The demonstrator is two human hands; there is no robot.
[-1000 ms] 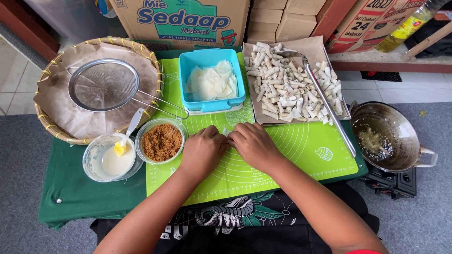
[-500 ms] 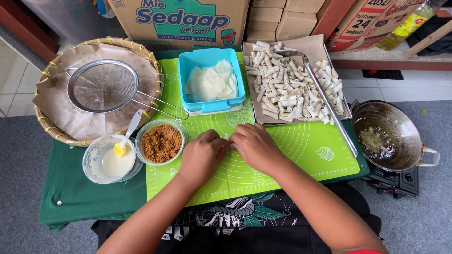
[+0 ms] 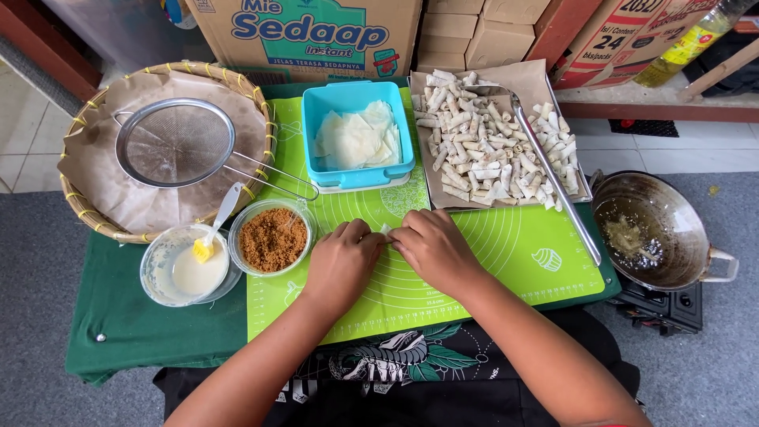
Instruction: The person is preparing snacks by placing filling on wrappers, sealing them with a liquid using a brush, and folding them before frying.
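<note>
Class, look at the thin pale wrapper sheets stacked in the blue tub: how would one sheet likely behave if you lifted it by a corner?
The wrapper sheets look thin and lie crumpled with curled edges in the blue tub, so one would probably droop, not stay flat. It is likely very light and may tear if pulled hard. Overlapping as they do, neighbouring sheets might cling and lift together.

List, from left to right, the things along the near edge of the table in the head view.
Bowl of pale batter → bowl of brown crumbs → left hand → right hand → wok off the table's right end.

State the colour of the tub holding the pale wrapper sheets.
Light blue tub, clearest in the head view.
</note>
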